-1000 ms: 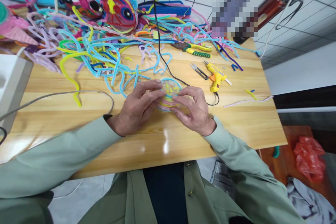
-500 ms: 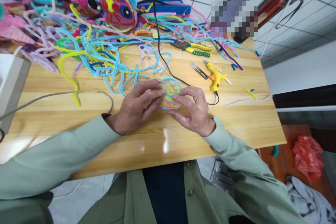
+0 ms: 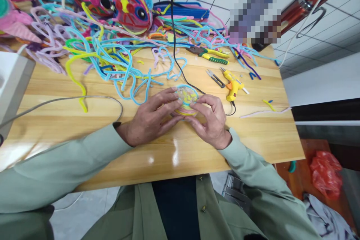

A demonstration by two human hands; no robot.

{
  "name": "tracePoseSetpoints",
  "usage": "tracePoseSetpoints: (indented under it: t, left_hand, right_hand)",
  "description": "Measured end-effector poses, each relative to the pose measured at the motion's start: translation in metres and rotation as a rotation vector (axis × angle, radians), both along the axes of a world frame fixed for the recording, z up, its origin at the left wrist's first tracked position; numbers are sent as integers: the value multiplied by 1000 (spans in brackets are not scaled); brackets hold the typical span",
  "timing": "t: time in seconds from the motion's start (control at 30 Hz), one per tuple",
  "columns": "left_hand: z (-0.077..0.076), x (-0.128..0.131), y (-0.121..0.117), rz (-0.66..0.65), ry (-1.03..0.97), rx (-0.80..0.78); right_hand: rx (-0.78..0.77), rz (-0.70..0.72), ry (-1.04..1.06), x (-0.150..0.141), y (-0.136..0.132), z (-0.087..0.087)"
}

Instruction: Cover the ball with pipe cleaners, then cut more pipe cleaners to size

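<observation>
Between my hands is a small round piece (image 3: 186,96) wound from pipe cleaners, with a light blue rim, yellow and pink bands on its side and a clear, yellow-flecked top. My left hand (image 3: 156,116) grips its left side, fingers on the rim and thumb low at the front. On the right side my right hand (image 3: 210,118) pinches it, fingertips on the rim and thumb near the left thumb. The piece's underside is hidden. Close behind it lie loose light blue pipe cleaners (image 3: 136,90) and a black cord (image 3: 185,79).
A yellow glue gun (image 3: 234,85), small snips (image 3: 215,78) and green-yellow pliers (image 3: 209,55) lie right of the hands. Tangled pipe cleaners (image 3: 112,54) and a colourful animal head (image 3: 132,11) fill the back. A white box (image 3: 15,78) stands left; a red flask (image 3: 306,2) stands back right.
My left thumb has slid in along the front of the round piece towards my right thumb. Both hands still hold it. The whole view has shifted slightly.
</observation>
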State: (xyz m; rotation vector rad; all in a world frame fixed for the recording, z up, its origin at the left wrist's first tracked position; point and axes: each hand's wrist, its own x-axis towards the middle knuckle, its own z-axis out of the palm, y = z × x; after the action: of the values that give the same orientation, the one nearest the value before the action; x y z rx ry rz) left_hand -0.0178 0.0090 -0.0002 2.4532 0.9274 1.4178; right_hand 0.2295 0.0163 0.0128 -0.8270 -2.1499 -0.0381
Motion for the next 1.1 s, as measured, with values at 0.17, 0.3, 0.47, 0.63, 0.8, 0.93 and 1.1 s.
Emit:
tracePoseSetpoints:
  t: [0.17,0.3,0.47,0.63,0.8,0.93,1.1]
  left_hand:
    - [-3,0,2,5,-3,36]
    - [-4,3,2,12,-32,59]
    - [-4,6,3,22,-50,50]
    - [-2,5,5,38,-11,129]
    - [-4,3,8,-7,-3,36]
    - [-9,2,8,-20,-53,10]
    - [-10,2,7,-40,-21,40]
  right_hand:
    - [16,4,-103,4,0,-1]
    - [50,9,-138,4,0,-1]
    - [62,0,-127,3,2,-2]
    - [-6,12,-125,4,1,-1]
    - [-53,11,-62,4,5,-3]
    - [-47,37,-73,5,8,-3]
    - [10,31,-101,3,7,-2]
